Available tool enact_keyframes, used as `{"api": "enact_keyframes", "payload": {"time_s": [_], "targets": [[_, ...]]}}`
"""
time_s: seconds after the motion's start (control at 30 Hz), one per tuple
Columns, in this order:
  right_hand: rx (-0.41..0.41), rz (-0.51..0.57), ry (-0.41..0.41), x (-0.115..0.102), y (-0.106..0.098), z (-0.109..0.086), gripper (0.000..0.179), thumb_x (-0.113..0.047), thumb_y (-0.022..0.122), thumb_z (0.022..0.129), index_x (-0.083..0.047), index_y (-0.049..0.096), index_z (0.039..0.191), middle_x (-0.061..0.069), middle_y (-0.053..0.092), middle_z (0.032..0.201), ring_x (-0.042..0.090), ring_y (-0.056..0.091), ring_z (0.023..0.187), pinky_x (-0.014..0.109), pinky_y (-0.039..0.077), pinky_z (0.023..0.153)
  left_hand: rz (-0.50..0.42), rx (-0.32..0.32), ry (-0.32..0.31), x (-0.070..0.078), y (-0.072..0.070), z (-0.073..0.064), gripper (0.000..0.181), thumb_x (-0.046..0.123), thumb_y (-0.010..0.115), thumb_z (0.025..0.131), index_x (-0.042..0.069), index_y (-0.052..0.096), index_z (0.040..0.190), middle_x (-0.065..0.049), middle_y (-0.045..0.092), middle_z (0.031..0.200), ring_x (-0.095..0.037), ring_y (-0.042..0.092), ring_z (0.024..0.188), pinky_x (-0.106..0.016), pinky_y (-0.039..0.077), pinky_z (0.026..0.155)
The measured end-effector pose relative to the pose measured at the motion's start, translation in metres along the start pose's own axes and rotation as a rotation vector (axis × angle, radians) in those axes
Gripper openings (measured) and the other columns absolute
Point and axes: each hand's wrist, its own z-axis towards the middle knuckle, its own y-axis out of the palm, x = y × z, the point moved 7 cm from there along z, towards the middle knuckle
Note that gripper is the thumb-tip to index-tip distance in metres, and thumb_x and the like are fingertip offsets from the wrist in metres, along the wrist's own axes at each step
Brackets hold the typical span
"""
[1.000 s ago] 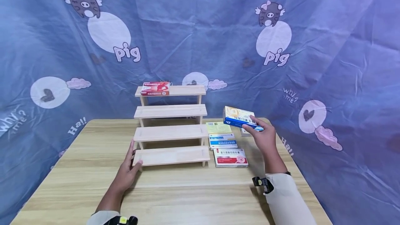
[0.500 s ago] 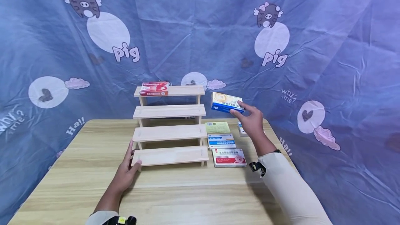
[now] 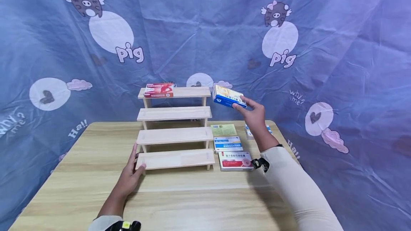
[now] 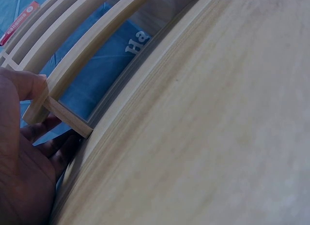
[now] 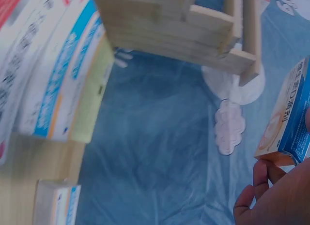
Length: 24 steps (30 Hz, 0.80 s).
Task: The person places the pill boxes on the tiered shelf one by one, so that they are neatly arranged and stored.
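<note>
A stepped wooden rack [image 3: 174, 136] with shelves at rising heights stands on the table. My left hand [image 3: 129, 177] grips the left end of its lowest shelf, the thumb on top and fingers behind; the left wrist view shows the thumb on the shelf board [image 4: 72, 65]. In the air right of the top shelf, my right hand [image 3: 255, 117] pinches a blue, white and yellow medicine box [image 3: 229, 96] by its right end. The box is slightly tilted. A red medicine box [image 3: 158, 90] lies on the left part of the top shelf.
Right of the rack lie a red-and-white box [image 3: 236, 161], a blue-and-white box [image 3: 228, 144] and a pale green box [image 3: 223, 130] in a column. Another small box [image 3: 250, 132] sits behind the right forearm. A blue printed curtain [image 3: 199, 45] hangs behind the table.
My right hand has carried the blue, white and yellow medicine box leftward and up, from above the small boxes to beside the top shelf. The left hand stays at the lowest shelf.
</note>
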Motion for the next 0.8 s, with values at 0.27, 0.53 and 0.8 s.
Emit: {"api": "enact_keyframes", "payload": {"time_s": [0.27, 0.53, 0.8], "targets": [[-0.010, 0.059, -0.023, -0.025, 0.014, 0.013, 0.063, -0.034, 0.091, 0.093, -0.017, 0.069, 0.150, 0.009, 0.062, 0.161, 0.022, 0.054, 0.146, 0.032, 0.050, 0.105, 0.013, 0.008, 0.004, 0.000, 0.001, 0.000, 0.088, 0.020, 0.055, 0.116, 0.031, -0.007, 0.177, -0.036, 0.027, 0.172, -0.059, 0.044, 0.152, -0.004, 0.035, 0.098], [-0.024, 0.076, -0.057, -0.034, 0.036, 0.034, 0.061, -0.031, 0.091, 0.092, -0.015, 0.071, 0.148, 0.014, 0.064, 0.154, 0.023, 0.055, 0.138, 0.029, 0.048, 0.097, -0.006, 0.002, 0.006, 0.002, 0.000, 0.000, 0.090, 0.018, 0.056, 0.115, 0.028, -0.008, 0.177, -0.036, 0.027, 0.173, -0.058, 0.043, 0.153, 0.000, 0.032, 0.095], [-0.025, 0.079, -0.107, -0.047, 0.064, 0.042, 0.057, -0.025, 0.091, 0.092, -0.011, 0.073, 0.144, 0.017, 0.068, 0.148, 0.028, 0.059, 0.136, 0.027, 0.051, 0.089, 0.004, 0.001, 0.005, 0.002, 0.000, 0.000, 0.091, 0.019, 0.057, 0.115, 0.029, -0.008, 0.177, -0.035, 0.029, 0.172, -0.057, 0.046, 0.151, -0.002, 0.035, 0.096]]}}
